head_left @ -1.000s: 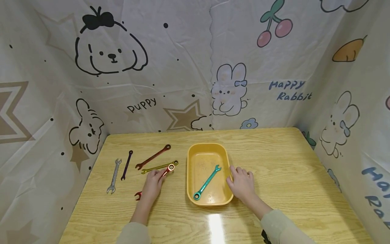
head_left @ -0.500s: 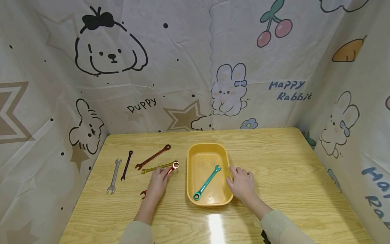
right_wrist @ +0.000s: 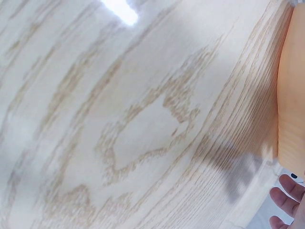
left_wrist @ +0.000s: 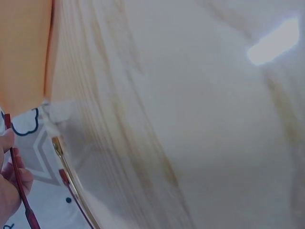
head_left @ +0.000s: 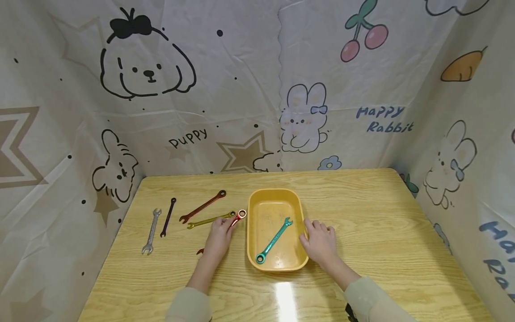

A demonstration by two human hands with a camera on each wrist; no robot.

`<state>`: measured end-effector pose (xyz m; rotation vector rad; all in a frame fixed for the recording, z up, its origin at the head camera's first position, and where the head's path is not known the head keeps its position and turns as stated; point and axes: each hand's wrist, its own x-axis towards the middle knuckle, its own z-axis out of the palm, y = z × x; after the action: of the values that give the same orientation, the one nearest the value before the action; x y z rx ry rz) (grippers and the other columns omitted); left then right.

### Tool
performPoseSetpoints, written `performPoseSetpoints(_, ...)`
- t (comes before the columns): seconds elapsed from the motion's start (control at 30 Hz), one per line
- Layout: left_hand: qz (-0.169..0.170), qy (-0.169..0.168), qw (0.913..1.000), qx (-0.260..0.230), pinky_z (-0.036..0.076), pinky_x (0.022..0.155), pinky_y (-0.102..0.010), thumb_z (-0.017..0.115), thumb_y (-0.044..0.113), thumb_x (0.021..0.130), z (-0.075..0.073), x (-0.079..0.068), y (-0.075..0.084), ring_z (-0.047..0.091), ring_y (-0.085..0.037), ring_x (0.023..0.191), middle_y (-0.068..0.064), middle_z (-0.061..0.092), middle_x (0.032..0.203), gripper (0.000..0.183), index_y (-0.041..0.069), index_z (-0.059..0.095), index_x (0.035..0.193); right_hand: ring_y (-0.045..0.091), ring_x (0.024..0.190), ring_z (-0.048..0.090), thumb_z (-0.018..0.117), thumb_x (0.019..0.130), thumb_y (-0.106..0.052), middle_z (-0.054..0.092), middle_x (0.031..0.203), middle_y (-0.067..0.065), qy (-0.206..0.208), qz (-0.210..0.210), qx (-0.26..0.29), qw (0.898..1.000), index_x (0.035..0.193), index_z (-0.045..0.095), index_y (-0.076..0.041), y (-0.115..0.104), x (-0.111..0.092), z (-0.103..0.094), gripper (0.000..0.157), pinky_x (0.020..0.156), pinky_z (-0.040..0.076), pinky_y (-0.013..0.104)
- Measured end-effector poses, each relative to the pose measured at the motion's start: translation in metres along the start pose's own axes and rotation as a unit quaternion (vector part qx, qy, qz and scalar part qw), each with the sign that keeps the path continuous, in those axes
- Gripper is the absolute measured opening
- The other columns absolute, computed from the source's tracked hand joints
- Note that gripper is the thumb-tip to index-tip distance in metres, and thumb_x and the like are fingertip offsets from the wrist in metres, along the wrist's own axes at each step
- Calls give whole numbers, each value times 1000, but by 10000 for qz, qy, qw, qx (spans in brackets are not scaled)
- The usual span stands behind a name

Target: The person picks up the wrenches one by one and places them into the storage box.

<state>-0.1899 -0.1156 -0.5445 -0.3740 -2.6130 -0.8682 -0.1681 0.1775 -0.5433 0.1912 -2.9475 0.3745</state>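
Note:
My left hand (head_left: pixel 218 239) pinches a red combination wrench (head_left: pixel 240 215) by its shaft, just left of the yellow plastic tub (head_left: pixel 250 232). The wrench's ring end points toward the tub, and its other end peeks out behind the wrist. In the left wrist view the thumb and fingers (left_wrist: pixel 14 176) hold the red shaft beside the tub wall. A teal combination wrench (head_left: pixel 274 240) lies diagonally inside the tub. At the tub's right wall rests my right hand (head_left: pixel 322 241), its fingers loosely bent. The right wrist view shows only these fingertips (right_wrist: pixel 286 198) at the lower right.
On the left of the wooden table (head_left: pixel 362 201) lie a silver wrench (head_left: pixel 151 231), a purple wrench (head_left: pixel 168 218), a dark red wrench (head_left: pixel 203 207) and a yellow wrench (head_left: pixel 209 221). A printed curtain (head_left: pixel 241 67) encloses the table at the back and sides.
My left hand has moved right with the red wrench, whose ring end is now close to the tub's left rim. The right hand, tub and teal wrench have stayed in place.

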Motion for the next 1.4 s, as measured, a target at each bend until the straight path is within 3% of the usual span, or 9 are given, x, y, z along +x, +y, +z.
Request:
performPoseSetpoints(0.43, -32, 16, 10000, -85, 48, 64, -37, 64, 6, 83, -2, 10, 15, 52, -27, 79, -15, 54, 85, 23, -2, 65, 105, 31, 90, 55, 51, 86, -29, 57, 98, 11, 45, 15, -24, 10000, 113, 51, -12, -1, 0, -1, 32, 83, 36, 52)
performPoseSetpoints(0.87, 71, 230, 9996, -149, 49, 63, -37, 64, 5, 83, 9, 18, 28, 53, -28, 78, -14, 53, 84, 20, -1, 65, 102, 31, 92, 55, 51, 86, -29, 57, 100, 12, 30, 26, 1, 10000, 115, 52, -11, -1, -1, -1, 34, 84, 36, 52)
performPoseSetpoints(1.4, -60, -156, 9999, 37, 51, 66, -35, 62, 6, 85, 15, 25, 43, 55, -28, 83, -16, 55, 88, 22, -2, 64, 106, 32, 93, 55, 51, 87, -29, 57, 100, 12, 31, 54, 57, 10000, 114, 52, -12, -1, -1, 0, 33, 85, 36, 53)
